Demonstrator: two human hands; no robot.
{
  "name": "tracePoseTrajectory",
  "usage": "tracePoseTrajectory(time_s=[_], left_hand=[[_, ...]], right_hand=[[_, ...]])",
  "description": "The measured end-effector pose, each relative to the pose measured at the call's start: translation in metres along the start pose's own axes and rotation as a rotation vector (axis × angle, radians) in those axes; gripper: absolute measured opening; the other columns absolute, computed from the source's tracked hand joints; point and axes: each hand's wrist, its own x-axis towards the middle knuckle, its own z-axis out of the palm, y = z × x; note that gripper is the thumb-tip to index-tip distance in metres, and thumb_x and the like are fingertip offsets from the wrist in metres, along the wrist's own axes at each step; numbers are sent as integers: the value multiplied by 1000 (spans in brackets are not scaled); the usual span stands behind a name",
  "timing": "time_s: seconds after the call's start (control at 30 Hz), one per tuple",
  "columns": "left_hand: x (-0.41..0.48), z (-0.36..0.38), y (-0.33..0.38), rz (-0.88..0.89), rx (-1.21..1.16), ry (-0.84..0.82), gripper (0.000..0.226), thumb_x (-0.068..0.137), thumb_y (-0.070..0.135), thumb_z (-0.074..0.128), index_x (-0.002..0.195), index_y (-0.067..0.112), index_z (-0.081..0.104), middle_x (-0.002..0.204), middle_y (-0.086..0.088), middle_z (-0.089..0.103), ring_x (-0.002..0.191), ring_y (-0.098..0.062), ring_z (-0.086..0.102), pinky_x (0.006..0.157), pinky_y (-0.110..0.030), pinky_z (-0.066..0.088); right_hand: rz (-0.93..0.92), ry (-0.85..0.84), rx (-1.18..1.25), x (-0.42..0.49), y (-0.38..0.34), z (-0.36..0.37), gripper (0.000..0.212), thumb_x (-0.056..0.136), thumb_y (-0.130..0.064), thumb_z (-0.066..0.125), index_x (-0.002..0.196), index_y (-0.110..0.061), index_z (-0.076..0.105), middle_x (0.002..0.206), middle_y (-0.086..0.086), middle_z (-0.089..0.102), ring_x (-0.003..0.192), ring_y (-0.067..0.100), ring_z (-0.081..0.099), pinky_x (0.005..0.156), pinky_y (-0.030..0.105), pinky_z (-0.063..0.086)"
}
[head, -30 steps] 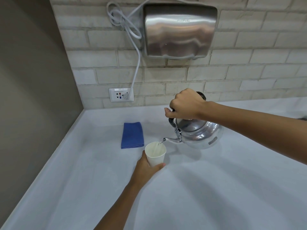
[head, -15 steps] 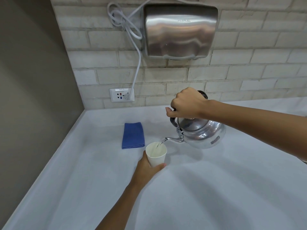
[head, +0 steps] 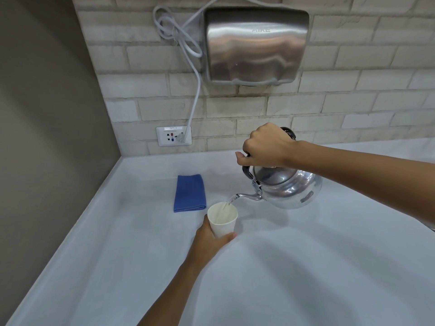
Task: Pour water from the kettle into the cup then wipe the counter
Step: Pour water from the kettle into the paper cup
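Over the white desk (head: 306, 267), my right hand (head: 266, 145) grips the black handle of the steel kettle (head: 288, 187), tilted so a thin stream leaves its spout into the paper cup (head: 222, 218), which my left hand (head: 208, 241) wraps from below. Just left of the cup lies a folded blue cloth (head: 190, 192).

The kettle (head: 288, 188) is gleaming silver, its handle showing black at both ends. The cup (head: 223, 220) is looking creamy white inside and out. A folded cloth (head: 190, 193) is lying there in solid blue. The counter (head: 294, 267) is showing a pale, bluish white. The wall (head: 353, 90) is running in beige brick courses, carrying a brushed steel dryer (head: 256, 45), a white cord (head: 195, 100) and a white socket (head: 173, 136) with red and blue marks.
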Motion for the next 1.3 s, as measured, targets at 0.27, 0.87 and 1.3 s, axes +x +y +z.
tracePoseTrajectory(time_s=[0.27, 0.87, 1.3], left_hand=[[0, 0, 1, 8, 1, 6, 85, 59, 52, 80, 129, 32, 37, 118, 9, 58, 105, -11, 57, 79, -17, 46], [1, 0, 1, 10, 16, 17, 83, 58, 53, 80, 127, 34, 38, 115, 13, 57, 103, -8, 56, 70, -6, 43], [0, -1, 3, 2, 13, 14, 82, 58, 51, 81, 127, 32, 39, 113, 13, 57, 101, -9, 56, 71, -8, 41]], right_hand=[[-11, 15, -9, 1, -2, -3, 57, 88, -30, 45, 43, -10, 15, 39, 3, 17, 38, 17, 11, 46, 22, 10], [-14, 1, -22, 1, 3, -3, 56, 88, -31, 44, 44, -8, 18, 40, 4, 19, 38, 19, 15, 45, 23, 12], [-27, 17, -18, 3, 2, -4, 57, 88, -30, 45, 43, -9, 16, 39, 5, 17, 39, 19, 16, 45, 23, 11]])
